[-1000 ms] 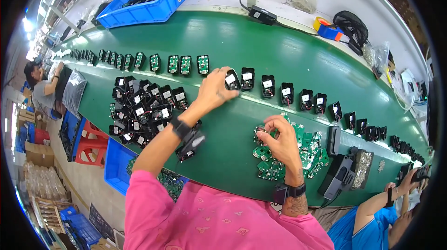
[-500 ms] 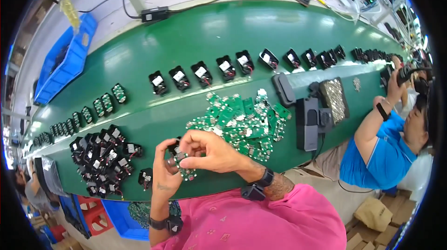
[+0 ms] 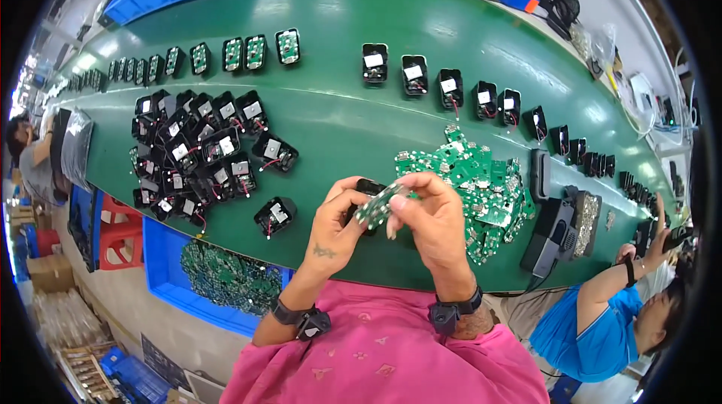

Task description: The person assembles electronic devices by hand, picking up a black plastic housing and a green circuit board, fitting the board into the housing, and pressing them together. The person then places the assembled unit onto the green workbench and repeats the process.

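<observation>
Close to my body, my left hand [image 3: 335, 229] is wrapped round a small black plastic case [image 3: 368, 186], mostly hidden by the fingers. My right hand [image 3: 435, 217] pinches the edge of a green circuit board [image 3: 378, 207] between thumb and fingers. The board is tilted in front of the case, and whether it touches the case I cannot tell. Just beyond my right hand spreads a loose pile of green circuit boards [image 3: 489, 197]. Left of my left hand, one black case with red wires [image 3: 276, 216] lies apart from a heap of similar cases [image 3: 180, 150].
A row of wired cases [image 3: 450, 88] runs along the far right; cases with boards [image 3: 233, 53] line the far left. A dark grey device [image 3: 551, 235] stands right of the pile. Below the table edge sits a blue bin [image 3: 169, 277] of boards. A co-worker [image 3: 594, 329] sits at right.
The view has swung left, so the table's contents appear farther right. My right hand has drawn back from over the left one, and the board between them is now tilted differently.
</observation>
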A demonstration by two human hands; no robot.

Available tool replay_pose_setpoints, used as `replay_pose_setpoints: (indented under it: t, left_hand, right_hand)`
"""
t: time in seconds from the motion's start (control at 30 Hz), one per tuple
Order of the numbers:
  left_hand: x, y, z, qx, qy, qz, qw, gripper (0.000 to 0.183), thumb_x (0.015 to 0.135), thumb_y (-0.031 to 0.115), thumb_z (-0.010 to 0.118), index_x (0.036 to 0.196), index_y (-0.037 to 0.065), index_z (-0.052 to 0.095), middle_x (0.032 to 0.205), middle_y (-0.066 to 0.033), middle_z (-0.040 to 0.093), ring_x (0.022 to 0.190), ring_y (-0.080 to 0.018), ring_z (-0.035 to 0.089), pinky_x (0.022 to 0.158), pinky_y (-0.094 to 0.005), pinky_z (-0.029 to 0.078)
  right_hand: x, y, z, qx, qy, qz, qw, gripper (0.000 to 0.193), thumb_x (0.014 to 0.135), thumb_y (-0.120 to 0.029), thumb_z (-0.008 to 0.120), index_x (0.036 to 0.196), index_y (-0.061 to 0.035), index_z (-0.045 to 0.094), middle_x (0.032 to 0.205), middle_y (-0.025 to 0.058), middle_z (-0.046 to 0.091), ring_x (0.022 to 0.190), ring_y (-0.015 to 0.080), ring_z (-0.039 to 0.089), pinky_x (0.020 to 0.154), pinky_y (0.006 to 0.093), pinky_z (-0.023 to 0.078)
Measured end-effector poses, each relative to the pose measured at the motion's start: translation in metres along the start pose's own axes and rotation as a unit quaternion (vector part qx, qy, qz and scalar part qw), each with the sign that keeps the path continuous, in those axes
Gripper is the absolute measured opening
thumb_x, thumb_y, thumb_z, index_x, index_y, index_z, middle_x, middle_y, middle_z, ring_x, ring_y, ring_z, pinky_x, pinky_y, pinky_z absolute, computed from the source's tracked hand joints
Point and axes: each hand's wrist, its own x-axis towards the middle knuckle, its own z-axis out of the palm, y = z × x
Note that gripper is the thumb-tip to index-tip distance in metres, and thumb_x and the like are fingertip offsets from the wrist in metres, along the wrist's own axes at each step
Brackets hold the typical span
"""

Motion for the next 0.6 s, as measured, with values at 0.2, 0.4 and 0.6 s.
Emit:
replay_pose_setpoints:
  t: [0.2,0.4,0.6]
  left_hand:
    - [-0.001,0.007,-0.004,-0.015,0.054,0.023,0.998,0.01,0.091,0.001,0.063,0.1,0.002,0.065,0.124,-0.012,0.053,0.103,-0.0166,0.058,0.083,-0.028,0.049]
    - [-0.003,0.012,-0.007,0.056,0.1,0.088,0.989,0.007,0.092,0.001,0.06,0.098,0.001,0.065,0.123,-0.0135,0.055,0.103,-0.0156,0.059,0.085,-0.028,0.049]
    - [-0.009,0.022,-0.001,0.215,0.146,0.108,0.96,0.007,0.089,0.001,0.066,0.095,0.003,0.067,0.121,-0.0155,0.055,0.082,-0.0188,0.065,0.074,-0.0306,0.052]
  right_hand:
    - [0.007,0.0,0.006,-0.014,-0.006,0.025,1.0,0.024,0.091,0.0,0.063,0.115,0.003,0.057,0.091,0.0058,0.062,0.068,0.0121,0.063,0.054,0.0254,0.053]
    - [0.006,0.007,0.0,-0.021,0.029,-0.019,0.999,0.028,0.098,-0.008,0.057,0.126,-0.0028,0.056,0.094,0.0017,0.057,0.072,0.0093,0.053,0.053,0.0255,0.047]
    - [0.008,0.006,-0.011,0.202,-0.019,0.128,0.971,0.029,0.105,-0.019,0.05,0.132,-0.0112,0.049,0.088,0.0022,0.058,0.041,0.0064,0.04,0.034,0.0187,0.031]
